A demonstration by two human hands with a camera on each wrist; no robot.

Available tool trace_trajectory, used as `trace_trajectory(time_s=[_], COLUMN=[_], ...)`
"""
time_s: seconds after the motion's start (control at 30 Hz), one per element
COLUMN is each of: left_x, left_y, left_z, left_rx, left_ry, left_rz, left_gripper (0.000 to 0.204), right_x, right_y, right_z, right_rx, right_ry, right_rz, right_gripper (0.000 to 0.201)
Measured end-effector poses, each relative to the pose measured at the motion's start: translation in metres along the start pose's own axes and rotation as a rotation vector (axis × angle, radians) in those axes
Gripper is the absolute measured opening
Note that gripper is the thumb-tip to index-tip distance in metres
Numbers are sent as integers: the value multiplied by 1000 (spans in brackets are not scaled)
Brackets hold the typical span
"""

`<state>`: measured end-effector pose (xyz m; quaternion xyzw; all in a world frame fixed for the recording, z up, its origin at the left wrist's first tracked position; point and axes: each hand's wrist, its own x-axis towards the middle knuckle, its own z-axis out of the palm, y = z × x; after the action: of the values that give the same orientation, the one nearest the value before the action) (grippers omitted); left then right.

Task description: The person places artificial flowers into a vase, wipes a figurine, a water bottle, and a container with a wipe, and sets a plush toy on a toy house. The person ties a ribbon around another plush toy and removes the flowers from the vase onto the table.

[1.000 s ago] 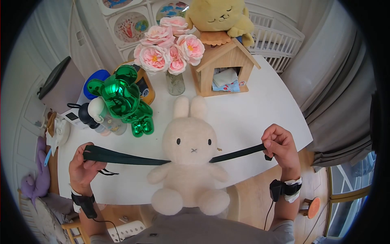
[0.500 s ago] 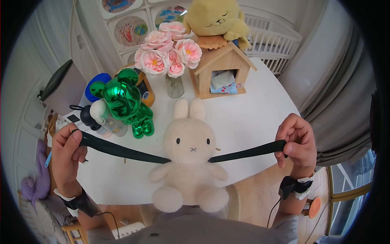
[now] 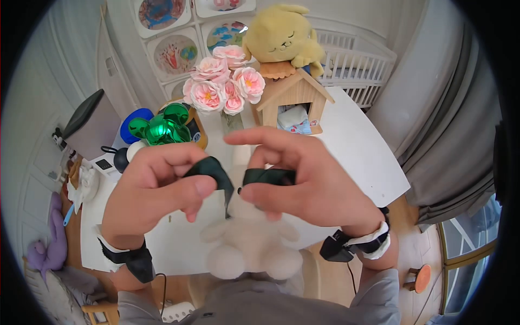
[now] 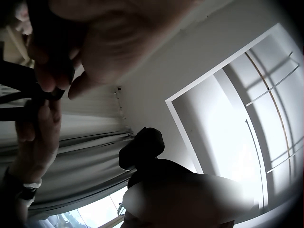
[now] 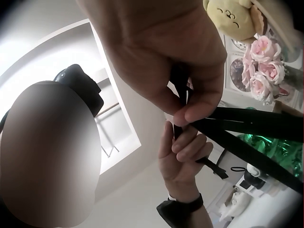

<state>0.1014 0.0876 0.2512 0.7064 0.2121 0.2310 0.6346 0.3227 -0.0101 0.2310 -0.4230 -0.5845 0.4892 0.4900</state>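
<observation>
A cream plush rabbit [image 3: 249, 238] sits at the table's near edge, its head mostly hidden behind both hands. Above it, my left hand [image 3: 151, 189] pinches one end part of a dark green ribbon [image 3: 219, 176] between thumb and fingers. Close by on the right, my right hand [image 3: 314, 181] grips the other part of the ribbon, index finger stretched out to the left. In the right wrist view, two lengths of the ribbon [image 5: 266, 123] run off to the right, and the fingers of both hands are close together around it.
Behind the hands are a shiny green bear figure [image 3: 162, 130], pink roses [image 3: 208, 97] in a glass vase and a small wooden house [image 3: 298, 89] with a yellow plush toy [image 3: 276, 35] on top. Bottles and a grey bin-like box [image 3: 95, 116] stand at the left of the white table [image 3: 363, 157].
Both hands, spread wide with the ribbon stretched out from the rabbit's neck, have come up and inward, each still holding the ribbon. They now meet nearly in front of the rabbit's head.
</observation>
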Motion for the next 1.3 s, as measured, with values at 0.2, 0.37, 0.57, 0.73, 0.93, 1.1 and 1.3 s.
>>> trace_trajectory(time_s=[0.2,0.37,0.57,0.73,0.93,1.1,1.3], left_x=[13,29,26,28,26,30,33], left_y=[17,-44,-128,-156,-153,-143,-144], left_z=[0,-13,17,15,13,11,15], left_rx=[-47,-75,80,-160,-161,-133,-224], left_ry=[-182,-47,-342,-279,-276,-275,-214], left_rz=[-37,253,-114,-57,-199,-280,-181], left_gripper=[27,46,30,29,29,26,28], right_x=[15,6,-6,-22,-78,-131,-168], right_y=[0,12,14,49,100,121,100], right_z=[8,-5,-21,-51,-108,-143,-131], right_rx=[19,48,195,544,684,575,284], right_ry=[-66,-12,76,135,459,889,831], right_rz=[58,-53,18,-17,-158,-155,-153], right_gripper=[13,5,8,14,10,33,24])
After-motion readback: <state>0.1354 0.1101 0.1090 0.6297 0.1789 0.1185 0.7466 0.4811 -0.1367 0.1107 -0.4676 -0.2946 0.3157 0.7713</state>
